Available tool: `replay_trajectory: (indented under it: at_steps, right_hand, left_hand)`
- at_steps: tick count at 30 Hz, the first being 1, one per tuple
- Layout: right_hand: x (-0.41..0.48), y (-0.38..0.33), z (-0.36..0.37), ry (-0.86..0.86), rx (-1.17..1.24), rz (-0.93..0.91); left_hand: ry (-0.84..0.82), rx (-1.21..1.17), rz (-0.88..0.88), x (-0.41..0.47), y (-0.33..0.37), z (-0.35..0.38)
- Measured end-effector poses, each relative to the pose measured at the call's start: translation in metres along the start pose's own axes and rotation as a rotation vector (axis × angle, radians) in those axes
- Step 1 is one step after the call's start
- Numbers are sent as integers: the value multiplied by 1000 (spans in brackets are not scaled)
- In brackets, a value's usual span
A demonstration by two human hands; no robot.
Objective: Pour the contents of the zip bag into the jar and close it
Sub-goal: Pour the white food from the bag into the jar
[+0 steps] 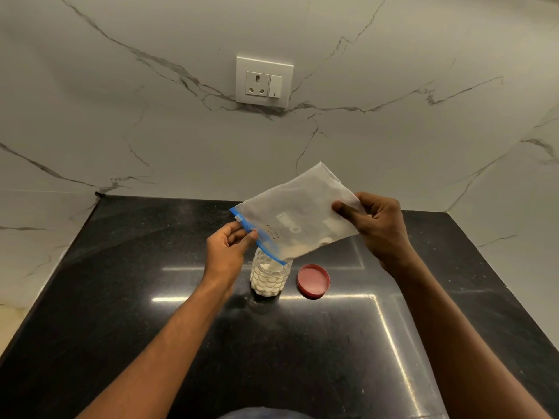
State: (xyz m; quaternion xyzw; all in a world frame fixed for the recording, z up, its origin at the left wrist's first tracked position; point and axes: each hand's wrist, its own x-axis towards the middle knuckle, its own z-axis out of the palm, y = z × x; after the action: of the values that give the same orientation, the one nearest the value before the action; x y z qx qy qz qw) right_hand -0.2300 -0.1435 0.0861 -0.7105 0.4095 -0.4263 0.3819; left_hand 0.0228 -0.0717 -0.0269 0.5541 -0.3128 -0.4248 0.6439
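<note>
Head view: we tilt the zip bag (pixel 298 216) over the open jar (pixel 269 275). Our left hand (pixel 227 249) pinches its blue zip edge; our right hand (pixel 378 228) clamps the far end. Red lid (pixel 313 281) lies beside the jar.

The zip bag (pixel 298 220) hides the jar (pixel 269 276) mouth, and its printed lettering is too blurred to read.

frosted clear plastic zip bag with blue zip strip (pixel 298 217): tilted, zip end down over jar mouth | clear ribbed plastic jar (pixel 268 278): upright, open, mid-counter, holding white round pieces | round red lid (pixel 313 281): just right of jar, inside up
</note>
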Motion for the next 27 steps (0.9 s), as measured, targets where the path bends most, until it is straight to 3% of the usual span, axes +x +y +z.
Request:
replay_trajectory:
  at_steps: [5,14,21,27]
  right_hand:
    - [0,-1,1,38,-17,-17]
    - [-6,5,-7,-203,-105,131]
    - [-20,15,-13,44,-55,52]
    - [-24,11,1,43,-117,-34]
  left_hand:
    - [2,-2,4,1,0,2]
    - [30,-30,-67,1,-9,-6]
    - [59,-52,-115,2,-13,-5]
    - [72,-70,-132,2,-15,-7]
